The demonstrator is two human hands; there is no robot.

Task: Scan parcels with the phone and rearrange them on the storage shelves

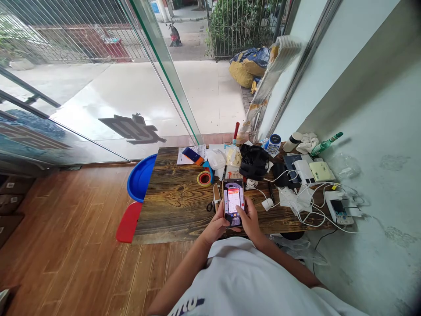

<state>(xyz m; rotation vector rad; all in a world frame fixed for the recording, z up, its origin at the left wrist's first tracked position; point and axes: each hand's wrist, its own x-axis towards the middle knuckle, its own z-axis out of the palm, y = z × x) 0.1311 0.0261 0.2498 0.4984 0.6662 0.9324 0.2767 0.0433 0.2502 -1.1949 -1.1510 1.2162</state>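
A smartphone (pixel 233 195) with a lit screen is held upright over the table's near edge. My left hand (pixel 215 225) wraps round its lower left side, thumb at the bottom of the screen. My right hand (pixel 250 219) grips the lower right side, its thumb over the screen. A white and red panel shows on the display; its text is too small to read. Just left of the phone lie a knife (pixel 216 193) with a pale blade and scissors (pixel 209 206), whose dark handles show. Rolls of tape (pixel 204 178) sit farther left.
The wooden table (pixel 171 206) carries a black bag-like item (pixel 254 161), a white charger (pixel 267 204), tangled white cables (pixel 312 215) and a power strip (pixel 338 208) on the right. A green bottle (pixel 325 145) stands by the wall. Blue (pixel 141 177) and red (pixel 128 221) stools flank the left end.
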